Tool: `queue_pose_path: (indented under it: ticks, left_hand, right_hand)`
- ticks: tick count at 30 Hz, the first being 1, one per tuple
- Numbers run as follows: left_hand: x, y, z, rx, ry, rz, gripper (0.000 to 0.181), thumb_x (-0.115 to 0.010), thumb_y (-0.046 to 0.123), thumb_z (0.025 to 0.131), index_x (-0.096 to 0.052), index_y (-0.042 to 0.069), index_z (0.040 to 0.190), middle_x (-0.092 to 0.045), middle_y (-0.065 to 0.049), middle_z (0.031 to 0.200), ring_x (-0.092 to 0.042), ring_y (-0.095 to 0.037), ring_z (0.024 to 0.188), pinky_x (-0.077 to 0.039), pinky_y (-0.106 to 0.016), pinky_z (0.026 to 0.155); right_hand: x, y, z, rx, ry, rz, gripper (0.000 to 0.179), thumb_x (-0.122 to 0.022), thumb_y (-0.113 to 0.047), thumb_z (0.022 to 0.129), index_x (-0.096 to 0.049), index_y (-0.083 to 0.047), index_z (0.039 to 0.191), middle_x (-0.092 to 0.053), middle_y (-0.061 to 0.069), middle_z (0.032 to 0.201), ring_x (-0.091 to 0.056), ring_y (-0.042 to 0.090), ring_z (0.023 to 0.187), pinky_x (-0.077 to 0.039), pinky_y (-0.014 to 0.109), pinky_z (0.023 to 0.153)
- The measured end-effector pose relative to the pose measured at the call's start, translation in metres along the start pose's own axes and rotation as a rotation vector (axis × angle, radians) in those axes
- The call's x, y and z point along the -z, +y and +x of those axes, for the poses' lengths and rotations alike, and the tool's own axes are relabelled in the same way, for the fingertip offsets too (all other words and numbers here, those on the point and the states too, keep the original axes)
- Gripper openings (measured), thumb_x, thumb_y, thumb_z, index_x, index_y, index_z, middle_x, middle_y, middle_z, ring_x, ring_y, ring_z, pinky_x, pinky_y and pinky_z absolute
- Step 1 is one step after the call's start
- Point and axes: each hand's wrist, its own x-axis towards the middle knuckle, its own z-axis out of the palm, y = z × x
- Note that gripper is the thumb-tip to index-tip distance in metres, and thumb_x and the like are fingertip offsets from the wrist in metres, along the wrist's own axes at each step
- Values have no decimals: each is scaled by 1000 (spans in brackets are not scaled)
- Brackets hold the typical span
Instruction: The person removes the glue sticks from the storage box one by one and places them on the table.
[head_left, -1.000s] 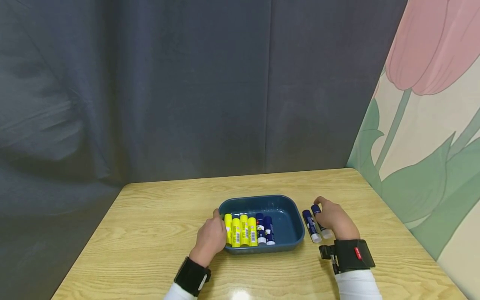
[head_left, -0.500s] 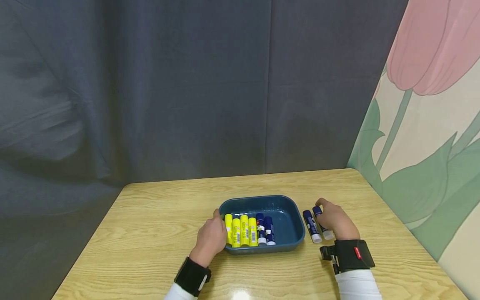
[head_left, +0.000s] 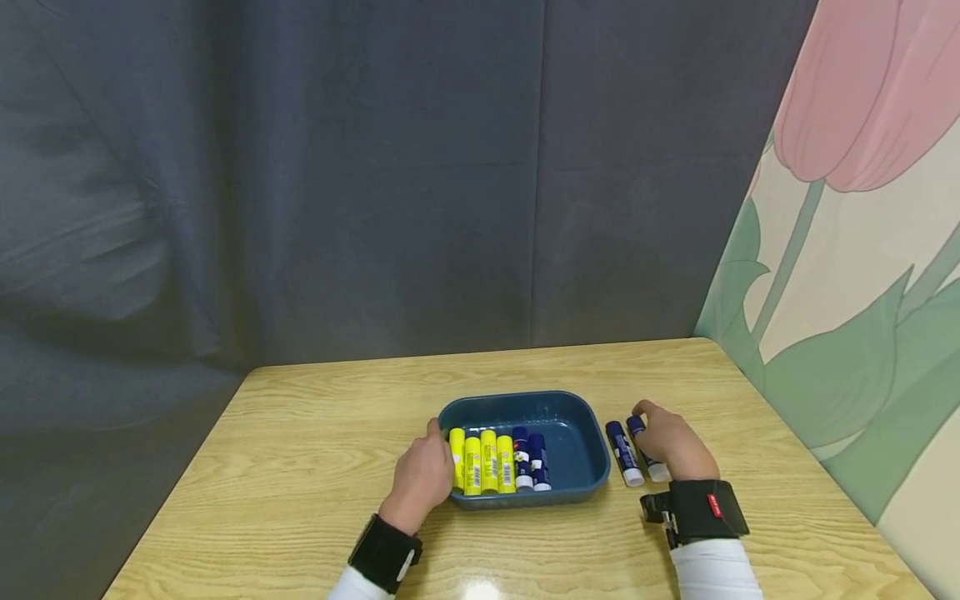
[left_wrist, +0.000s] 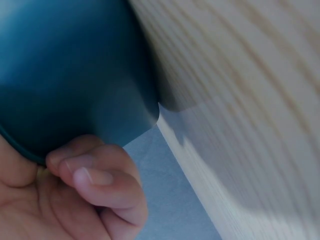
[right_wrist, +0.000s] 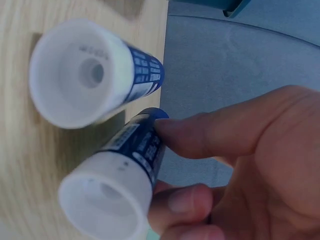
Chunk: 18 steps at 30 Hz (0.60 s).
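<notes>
A dark blue-green tray (head_left: 577,492) stands mid-table with several yellow glue sticks (head_left: 489,462) and two navy ones (head_left: 538,462) side by side in it. My left hand (head_left: 424,471) grips the tray's left rim; in the left wrist view its curled fingers (left_wrist: 100,175) press against the outer wall. Right of the tray lie two more navy glue sticks with white ends. My right hand (head_left: 671,437) pinches the farther-right glue stick (right_wrist: 135,145) between thumb and fingers, low at the table. The neighbouring glue stick (head_left: 624,452) lies beside it, untouched.
The wooden table (head_left: 315,467) runs back to a dark grey curtain (head_left: 390,208). At the right is a wall with a painted tulip (head_left: 862,108). Both wrists carry black straps (head_left: 705,508).
The glue stick in my right hand has shifted slightly toward me and to the right, turning a little apart from its neighbour. My left hand and the tray stay put.
</notes>
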Motion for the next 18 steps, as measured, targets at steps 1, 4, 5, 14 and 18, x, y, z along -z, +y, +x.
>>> queue_pose_path:
  ticks: [1, 4, 5, 14, 18]
  left_hand:
    - [0, 0, 0, 1, -1, 0, 49, -40, 16, 105, -37, -12, 145, -46, -5, 59, -46, -16, 46, -35, -28, 44]
    - [1, 0, 0, -1, 0, 1, 49, -40, 16, 105, -37, -12, 144, -46, -5, 60, -46, -16, 46, -35, -28, 44]
    - [1, 0, 0, -1, 0, 2, 49, -40, 16, 105, -37, -12, 144, -46, -5, 60, -46, -16, 46, -35, -28, 44]
    - [1, 1, -1, -3, -5, -5, 49, -39, 16, 105, -36, -12, 145, -46, -5, 60, -46, -15, 45, -35, -28, 44]
    - [2, 0, -1, 2, -8, -7, 50, -39, 17, 105, -36, -12, 146, -46, -5, 60, -46, -15, 46, -35, -28, 45]
  right_hand:
    - [0, 0, 0, -1, -1, -2, 48, -49, 0, 88, -45, 6, 136, -59, 28, 108, -57, 31, 79, -42, 36, 62]
    - [0, 1, -1, -5, -7, 6, 48, -48, 0, 89, -45, 6, 136, -59, 28, 107, -56, 28, 74, -41, 35, 60]
    - [-1, 2, -1, -6, -10, 15, 48, -47, 0, 89, -45, 6, 136, -59, 27, 106, -55, 26, 71, -41, 34, 60]
    - [-3, 4, 0, -24, -20, 12, 48, -48, 0, 89, -44, 6, 137, -58, 30, 111, -56, 28, 75, -43, 37, 63]
    - [-3, 2, 2, -46, -21, -1, 47, -50, -2, 90, -45, 5, 137, -57, 34, 118, -57, 36, 88, -46, 43, 71]
